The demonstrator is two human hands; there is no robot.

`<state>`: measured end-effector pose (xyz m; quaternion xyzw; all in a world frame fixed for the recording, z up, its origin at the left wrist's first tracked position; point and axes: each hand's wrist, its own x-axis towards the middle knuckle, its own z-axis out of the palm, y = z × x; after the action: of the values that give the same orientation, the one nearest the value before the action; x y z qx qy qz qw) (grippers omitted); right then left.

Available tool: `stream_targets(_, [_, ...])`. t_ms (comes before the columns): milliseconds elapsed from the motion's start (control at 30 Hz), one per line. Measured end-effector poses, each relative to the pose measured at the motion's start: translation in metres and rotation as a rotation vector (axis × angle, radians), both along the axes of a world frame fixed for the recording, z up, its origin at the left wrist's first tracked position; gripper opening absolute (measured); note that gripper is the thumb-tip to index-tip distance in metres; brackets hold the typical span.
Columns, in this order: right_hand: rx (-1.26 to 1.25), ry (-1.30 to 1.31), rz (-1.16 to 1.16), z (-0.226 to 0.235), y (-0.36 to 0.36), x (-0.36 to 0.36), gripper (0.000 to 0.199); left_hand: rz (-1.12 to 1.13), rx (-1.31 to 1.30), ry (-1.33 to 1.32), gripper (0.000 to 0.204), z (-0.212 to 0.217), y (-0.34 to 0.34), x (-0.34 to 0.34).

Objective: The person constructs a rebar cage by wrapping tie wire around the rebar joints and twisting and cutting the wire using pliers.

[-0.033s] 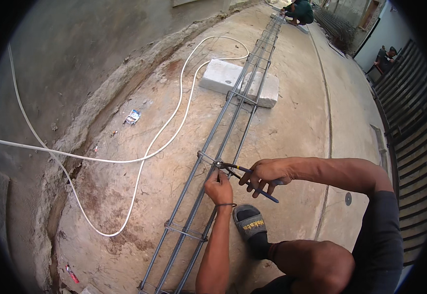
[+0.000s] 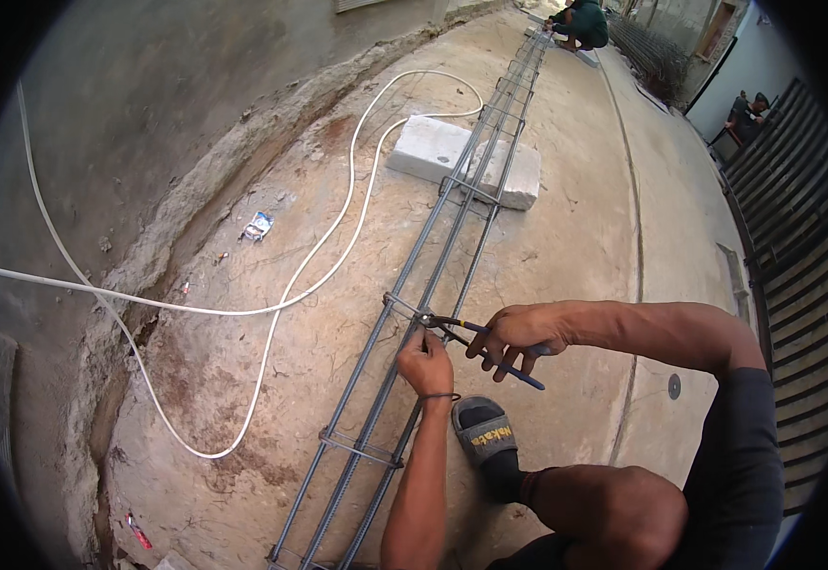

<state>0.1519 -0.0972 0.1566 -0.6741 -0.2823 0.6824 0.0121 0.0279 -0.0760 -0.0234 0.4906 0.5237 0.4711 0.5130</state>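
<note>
Pliers [image 2: 468, 326] rest in the right hand [image 2: 523, 331], handles spread, tip at the cage [image 2: 361, 447] just beyond the left hand [image 2: 423, 366], whose fingers bunch there; what they pinch, I cannot tell. Blocks [image 2: 428, 147] lie beyond both hands, hose [image 2: 279, 310] leftward.

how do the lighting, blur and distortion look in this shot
Head view: soft, even light, no hard-edged shadows on the ground; head view: fisheye bends the gate near the black rim; head view: pliers fairly crisp, the far crouching person too small for detail.
</note>
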Motion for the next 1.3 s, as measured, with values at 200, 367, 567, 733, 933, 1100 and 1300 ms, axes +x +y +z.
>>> stream_targets(200, [-0.104, -0.020, 0.049, 0.012, 0.017, -0.007, 0.069, 0.028, -0.015, 0.026, 0.016, -0.003, 0.000, 0.002])
stream_targets(367, [-0.166, 0.059, 0.043, 0.018, 0.037, -0.008, 0.071, 0.043, -0.021, 0.023, 0.018, -0.002, 0.000, 0.002])
stream_targets(567, [-0.261, 0.070, 0.105, 0.027, 0.072, -0.014, 0.062, 0.012, 0.032, 0.149, 0.021, 0.009, -0.006, -0.002])
stream_targets(733, [-0.247, -0.036, 0.172, 0.027, 0.086, -0.032, 0.049, 0.033, -0.006, 0.064, 0.021, 0.015, -0.010, 0.004])
stream_targets(933, [-0.101, -0.423, 0.597, 0.026, 0.080, -0.048, 0.031, 0.113, -0.605, -0.788, 0.022, 0.032, -0.008, 0.010])
stream_targets(1100, [0.567, -0.982, 1.814, 0.023, 0.055, -0.039, 0.025, 0.034, -0.930, -1.632, 0.039, 0.043, 0.006, 0.021])
stream_targets(1300, [1.246, -1.353, 2.037, 0.044, 0.033, -0.061, 0.038, 0.057, -0.643, -1.978, 0.025, 0.024, 0.032, 0.058])
